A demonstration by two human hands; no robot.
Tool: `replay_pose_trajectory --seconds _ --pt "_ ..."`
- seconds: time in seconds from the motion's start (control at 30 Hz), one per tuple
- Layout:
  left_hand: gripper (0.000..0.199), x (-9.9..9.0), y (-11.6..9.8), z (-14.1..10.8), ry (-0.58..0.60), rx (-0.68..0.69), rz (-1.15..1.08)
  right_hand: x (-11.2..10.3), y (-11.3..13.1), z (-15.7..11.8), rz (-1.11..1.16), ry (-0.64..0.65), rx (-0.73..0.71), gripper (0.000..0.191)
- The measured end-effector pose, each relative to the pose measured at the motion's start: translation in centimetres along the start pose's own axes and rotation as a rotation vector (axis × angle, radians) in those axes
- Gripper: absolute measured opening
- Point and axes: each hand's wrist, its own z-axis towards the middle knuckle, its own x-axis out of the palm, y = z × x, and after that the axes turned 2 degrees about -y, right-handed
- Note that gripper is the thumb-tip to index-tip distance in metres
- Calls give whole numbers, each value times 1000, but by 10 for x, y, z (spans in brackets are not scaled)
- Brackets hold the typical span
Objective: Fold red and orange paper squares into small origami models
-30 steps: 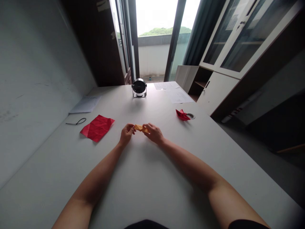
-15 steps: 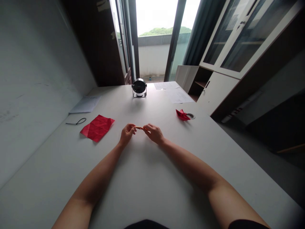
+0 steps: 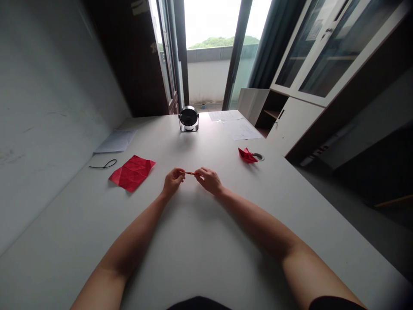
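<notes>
A thin, reddish-orange folded piece (image 3: 190, 173) is stretched between my two hands, seen nearly edge-on over the middle of the white table (image 3: 193, 241). My left hand (image 3: 173, 181) pinches its left end between thumb and fingers. The right end is gripped by my right hand (image 3: 208, 180), whose fingers cover part of it. Left of my hands lies a creased red paper sheet (image 3: 132, 173), spread out flat. To the right sits a folded red paper shape (image 3: 248, 155), touching or close beside a roll of tape (image 3: 259, 157).
A round black-and-silver device (image 3: 189, 119) stands near the table's far edge. White papers (image 3: 240, 125) lie at the back right, another sheet (image 3: 116, 141) at the back left by the wall. A black cable loop (image 3: 105, 165) is near the red sheet.
The folded piece between my hands has tilted slightly and looks thinner now. Both hands have stayed in nearly the same place.
</notes>
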Motion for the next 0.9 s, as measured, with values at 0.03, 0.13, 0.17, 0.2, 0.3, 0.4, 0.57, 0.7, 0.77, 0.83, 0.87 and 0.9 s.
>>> replay_pose_trajectory --seconds 0.03,0.13,0.17,0.2,0.3,0.4,0.57,0.7,0.77,0.83,0.87,0.9 --pt "23 0 0 0 -5 2 10 0 0 0 0 0 -1 12" --pt "21 -1 -1 0 -33 18 51 -1 0 0 1 -10 0 12" --pt "20 -1 -2 0 -51 23 69 0 0 0 1 -17 0 12" --pt "20 -2 -2 0 -72 27 87 0 0 0 -2 -23 -1 12" --pt "20 -3 -4 -1 -116 21 128 0 0 1 -44 -17 -3 12" --pt "20 -5 -6 -1 -129 9 183 -3 -5 3 -118 8 35 11" --pt "21 -13 -5 2 -195 2 294 -30 -39 8 -303 -72 260 10" --pt "22 -22 -2 6 -248 -5 406 -63 -82 5 -484 -178 441 10" --pt "21 -28 -1 8 -292 0 491 -76 -101 0 -556 -218 514 9" --pt "21 -37 -1 12 -345 10 600 -84 -114 -4 -589 -279 546 11" --pt "20 -42 -2 14 -367 23 665 -86 -118 -6 -591 -321 555 14" --pt "19 -47 -2 15 -388 40 735 -88 -121 -7 -592 -343 561 19"
